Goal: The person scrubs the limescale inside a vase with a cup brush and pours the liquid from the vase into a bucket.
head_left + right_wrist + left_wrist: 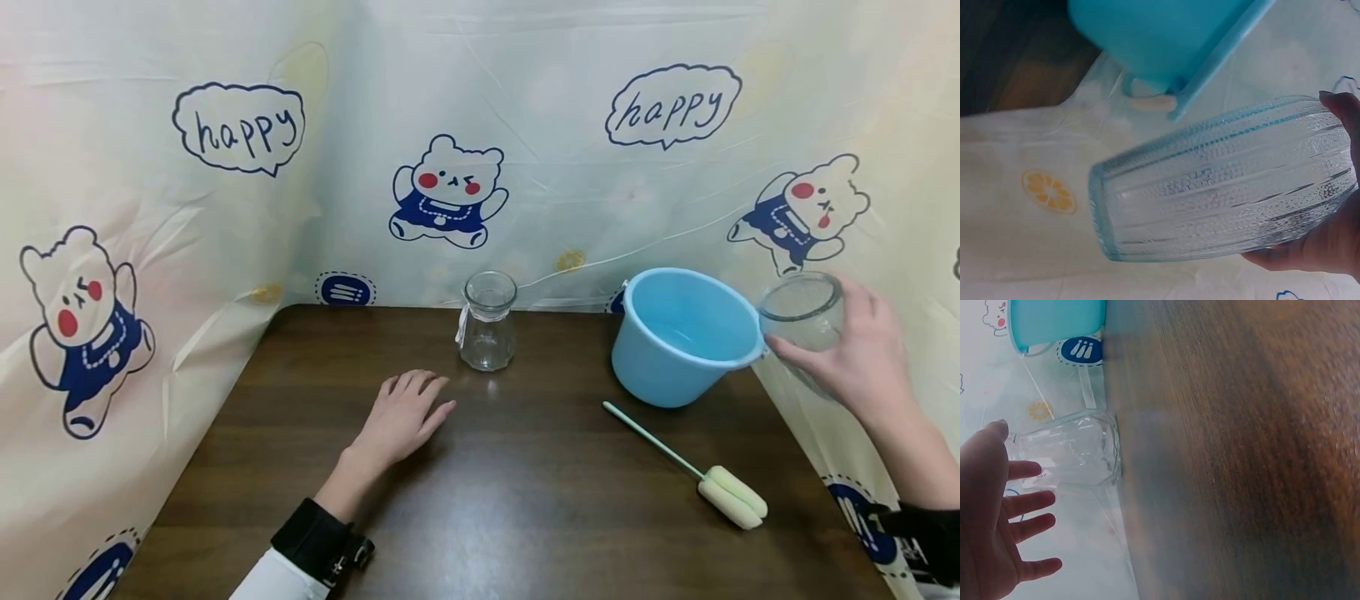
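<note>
My right hand (870, 358) grips a large clear glass vase (810, 325) around its side, held up just right of a light blue bucket (675, 333). In the right wrist view the ribbed, textured wall of the vase (1222, 181) shows, with its base pointing left. My left hand (401, 417) is over the table, fingers spread and holding nothing. A smaller glass vase (487, 333) with a white tie at its neck stands upright beyond the left hand. The left wrist view has this small vase (1072, 450) past the fingertips, apparently not gripped.
A sponge brush (723, 492) with a thin green handle lies on the dark wooden table (540, 500), in front of the bucket. A cloth printed with bears (450, 192) hangs behind the table and down both sides. The bucket's handle (1150, 102) hangs near the vase.
</note>
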A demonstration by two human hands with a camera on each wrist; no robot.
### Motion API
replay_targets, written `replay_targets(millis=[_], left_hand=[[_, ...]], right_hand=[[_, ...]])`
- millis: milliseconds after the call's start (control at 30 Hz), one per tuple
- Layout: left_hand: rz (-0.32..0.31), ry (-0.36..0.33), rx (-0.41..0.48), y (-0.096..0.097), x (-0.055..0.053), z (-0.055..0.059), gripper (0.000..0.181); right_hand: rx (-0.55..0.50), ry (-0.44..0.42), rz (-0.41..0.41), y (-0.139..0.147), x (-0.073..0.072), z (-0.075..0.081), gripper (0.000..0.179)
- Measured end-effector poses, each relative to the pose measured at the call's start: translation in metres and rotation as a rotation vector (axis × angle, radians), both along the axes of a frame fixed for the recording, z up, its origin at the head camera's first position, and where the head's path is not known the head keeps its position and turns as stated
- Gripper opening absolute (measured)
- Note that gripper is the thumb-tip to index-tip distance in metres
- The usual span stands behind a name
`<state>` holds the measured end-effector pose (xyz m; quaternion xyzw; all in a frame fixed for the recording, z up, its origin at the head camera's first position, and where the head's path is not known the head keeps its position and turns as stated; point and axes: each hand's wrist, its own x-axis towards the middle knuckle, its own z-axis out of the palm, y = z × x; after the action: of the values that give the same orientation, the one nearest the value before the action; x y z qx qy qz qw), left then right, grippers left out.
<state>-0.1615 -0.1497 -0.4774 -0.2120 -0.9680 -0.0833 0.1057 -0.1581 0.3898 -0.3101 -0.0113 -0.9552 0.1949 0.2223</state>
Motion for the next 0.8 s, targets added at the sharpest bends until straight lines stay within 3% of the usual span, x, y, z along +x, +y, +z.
replay_targets(millis=[133, 367, 600, 800], left_hand=[[0.003, -0.009, 0.002, 0.0, 0.0, 0.0, 0.055], [0.015, -0.016, 0.0, -0.003, 0.0, 0.003, 0.057], [0.02, -0.012, -0.005, -0.006, 0.002, 0.007, 0.057], [0.026, 0.006, -0.003, -0.008, 0.004, 0.008, 0.056]], right_hand=[[-0.097, -0.034, 0.019, -0.01, 0.016, 0.002, 0.1], [-0.194, -0.019, 0.115, -0.032, 0.033, 0.009, 0.095], [-0.354, -0.194, 0.181, -0.054, 0.044, 0.009, 0.095], [-0.422, -0.236, 0.296, -0.083, 0.046, 0.006, 0.091]])
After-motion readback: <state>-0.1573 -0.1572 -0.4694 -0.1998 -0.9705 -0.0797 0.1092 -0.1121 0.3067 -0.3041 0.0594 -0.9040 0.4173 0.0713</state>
